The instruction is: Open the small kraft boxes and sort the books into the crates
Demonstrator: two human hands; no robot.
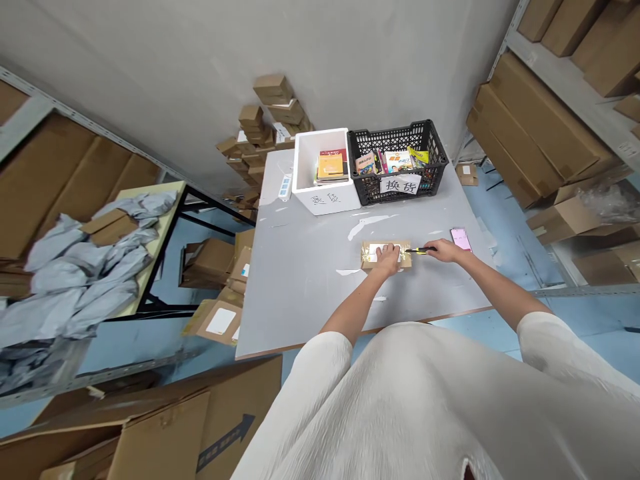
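A small brown cardboard box [370, 263] with clear tape and a white label lies near the front of the grey table. My left hand [387, 259] rests on top of it, fingers apart and pressing on the label. In my right hand [443, 251] is a yellow and black utility knife [424, 251], gripped by its handle. The knife points left, its tip at the box's right end; whether the blade touches the tape I cannot tell. Just beyond my right hand lies a phone [461, 239] with a pink screen.
On the grey table [300, 280] stand a white foam box [327, 200] and a black plastic crate [437, 163], both holding books. Parcels [273, 90] are piled behind. Grey bags [85, 273] cover a side table at left. A large carton [165, 433] stands at lower left; shelves [575, 73] are at right.
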